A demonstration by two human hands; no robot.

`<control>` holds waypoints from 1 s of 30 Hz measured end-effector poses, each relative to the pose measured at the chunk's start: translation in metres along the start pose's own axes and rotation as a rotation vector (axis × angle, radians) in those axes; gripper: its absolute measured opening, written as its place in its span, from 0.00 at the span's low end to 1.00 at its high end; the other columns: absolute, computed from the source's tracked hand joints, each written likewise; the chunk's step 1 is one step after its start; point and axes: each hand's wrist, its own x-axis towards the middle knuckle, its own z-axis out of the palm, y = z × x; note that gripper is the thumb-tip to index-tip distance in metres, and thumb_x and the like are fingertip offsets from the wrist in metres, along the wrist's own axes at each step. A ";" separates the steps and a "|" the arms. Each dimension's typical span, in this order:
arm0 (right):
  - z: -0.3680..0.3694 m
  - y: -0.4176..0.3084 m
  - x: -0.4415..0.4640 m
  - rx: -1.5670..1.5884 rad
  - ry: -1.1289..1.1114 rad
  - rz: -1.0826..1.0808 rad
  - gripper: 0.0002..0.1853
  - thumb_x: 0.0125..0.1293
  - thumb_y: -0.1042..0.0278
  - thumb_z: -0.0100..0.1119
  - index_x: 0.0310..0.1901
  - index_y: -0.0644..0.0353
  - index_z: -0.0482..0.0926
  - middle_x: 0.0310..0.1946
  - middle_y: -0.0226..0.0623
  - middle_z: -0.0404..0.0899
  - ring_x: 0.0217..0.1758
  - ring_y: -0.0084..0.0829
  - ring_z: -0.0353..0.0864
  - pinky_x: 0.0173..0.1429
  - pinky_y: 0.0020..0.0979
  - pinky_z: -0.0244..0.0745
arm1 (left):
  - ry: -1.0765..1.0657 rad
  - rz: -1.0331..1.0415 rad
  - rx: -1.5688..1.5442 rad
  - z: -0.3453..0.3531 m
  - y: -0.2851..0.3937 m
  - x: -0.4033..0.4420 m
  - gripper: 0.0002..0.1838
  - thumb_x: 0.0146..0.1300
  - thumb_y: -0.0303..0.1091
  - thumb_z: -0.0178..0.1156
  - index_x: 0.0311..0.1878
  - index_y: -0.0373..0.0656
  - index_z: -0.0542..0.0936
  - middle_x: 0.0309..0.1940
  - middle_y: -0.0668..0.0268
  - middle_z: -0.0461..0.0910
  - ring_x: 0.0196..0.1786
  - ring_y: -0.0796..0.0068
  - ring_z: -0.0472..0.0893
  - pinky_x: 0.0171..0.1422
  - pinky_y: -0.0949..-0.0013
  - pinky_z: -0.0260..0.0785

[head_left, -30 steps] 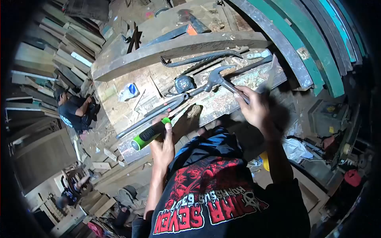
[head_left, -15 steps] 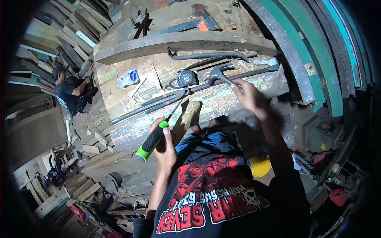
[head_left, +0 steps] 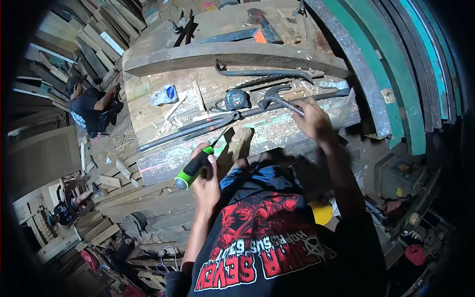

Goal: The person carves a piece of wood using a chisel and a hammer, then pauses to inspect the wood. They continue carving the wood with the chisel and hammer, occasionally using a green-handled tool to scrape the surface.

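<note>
My left hand (head_left: 205,179) is closed round a green-and-black screwdriver-like tool (head_left: 194,168), its thin metal shaft pointing up and right at the board's near edge. My right hand (head_left: 314,120) grips the handle of a claw hammer (head_left: 275,98), whose head is over the bench beside the tape measure (head_left: 237,99). Below the hammer lies a painted, worn board (head_left: 277,127). Long-handled pincers (head_left: 217,122) rest along it, left of the hammer. A rough wood block (head_left: 242,140) stands at the board's near edge, between my hands.
Behind the tools are a pry bar (head_left: 264,73), a curved beam (head_left: 232,54) and a plastic bag (head_left: 164,95). Green curved planks (head_left: 386,74) stand at right. A person (head_left: 94,106) sits at left; another is lower left. A yellow round object (head_left: 320,212) is beside my shirt.
The hammer has swung slightly, and my right hand has turned on its handle. The green tool's shaft, hidden at first, now shows. The whole view has shifted.
</note>
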 end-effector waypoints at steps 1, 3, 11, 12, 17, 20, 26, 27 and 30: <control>-0.002 -0.004 -0.002 0.005 0.009 -0.006 0.18 0.71 0.60 0.68 0.58 0.60 0.84 0.48 0.51 0.82 0.49 0.53 0.86 0.54 0.46 0.81 | 0.004 -0.023 -0.022 0.001 0.003 0.000 0.17 0.81 0.33 0.59 0.67 0.39 0.76 0.54 0.64 0.78 0.52 0.76 0.76 0.61 0.68 0.70; -0.008 -0.011 -0.005 -0.017 0.003 0.018 0.19 0.69 0.59 0.69 0.57 0.59 0.84 0.51 0.50 0.81 0.56 0.52 0.83 0.60 0.48 0.79 | 0.047 0.034 -0.072 0.005 0.001 0.002 0.17 0.82 0.35 0.58 0.67 0.39 0.76 0.51 0.67 0.77 0.47 0.80 0.73 0.57 0.72 0.68; -0.028 -0.120 -0.005 0.310 0.012 -0.471 0.33 0.67 0.58 0.74 0.71 0.58 0.76 0.62 0.49 0.80 0.67 0.48 0.79 0.72 0.44 0.73 | -0.040 -0.033 -0.180 0.000 -0.003 0.014 0.18 0.81 0.34 0.59 0.68 0.36 0.77 0.59 0.62 0.80 0.57 0.73 0.78 0.66 0.67 0.70; -0.018 -0.138 -0.006 0.474 -0.066 -0.531 0.34 0.67 0.57 0.74 0.72 0.58 0.76 0.64 0.49 0.80 0.68 0.47 0.79 0.72 0.45 0.73 | -0.056 -0.005 -0.162 0.001 -0.004 0.016 0.18 0.80 0.32 0.59 0.68 0.35 0.77 0.61 0.61 0.80 0.59 0.72 0.79 0.67 0.66 0.71; 0.034 -0.179 -0.008 0.948 -0.324 -0.618 0.26 0.74 0.53 0.68 0.65 0.62 0.80 0.57 0.46 0.81 0.63 0.41 0.81 0.70 0.42 0.74 | -0.121 0.130 -0.177 -0.003 -0.011 0.019 0.21 0.75 0.24 0.58 0.69 0.34 0.74 0.55 0.63 0.80 0.51 0.77 0.80 0.51 0.71 0.76; 0.052 -0.185 -0.017 0.903 -0.117 -0.645 0.19 0.79 0.55 0.60 0.56 0.64 0.81 0.51 0.43 0.78 0.58 0.42 0.80 0.65 0.41 0.75 | -0.173 0.178 -0.100 -0.009 -0.015 0.028 0.19 0.76 0.27 0.59 0.67 0.34 0.73 0.49 0.63 0.82 0.46 0.79 0.81 0.44 0.73 0.76; 0.077 -0.209 -0.022 1.235 0.177 -0.238 0.16 0.86 0.59 0.47 0.58 0.65 0.74 0.53 0.45 0.79 0.58 0.35 0.80 0.61 0.38 0.75 | -0.266 0.298 0.031 -0.009 0.015 0.044 0.13 0.76 0.31 0.61 0.59 0.38 0.76 0.27 0.77 0.70 0.27 0.88 0.67 0.28 0.77 0.59; 0.075 -0.205 -0.021 1.296 0.250 -0.187 0.20 0.87 0.53 0.43 0.59 0.64 0.74 0.49 0.40 0.78 0.54 0.31 0.79 0.58 0.37 0.74 | -0.265 0.327 -0.011 -0.006 0.025 0.042 0.13 0.75 0.31 0.62 0.58 0.38 0.76 0.25 0.78 0.66 0.26 0.88 0.65 0.28 0.77 0.57; 0.039 -0.199 -0.010 1.498 0.457 -0.317 0.39 0.80 0.25 0.38 0.56 0.61 0.74 0.42 0.32 0.76 0.46 0.21 0.73 0.53 0.30 0.69 | -0.173 0.318 -0.407 0.000 0.018 0.037 0.15 0.75 0.39 0.61 0.50 0.37 0.73 0.22 0.78 0.58 0.24 0.86 0.60 0.28 0.75 0.57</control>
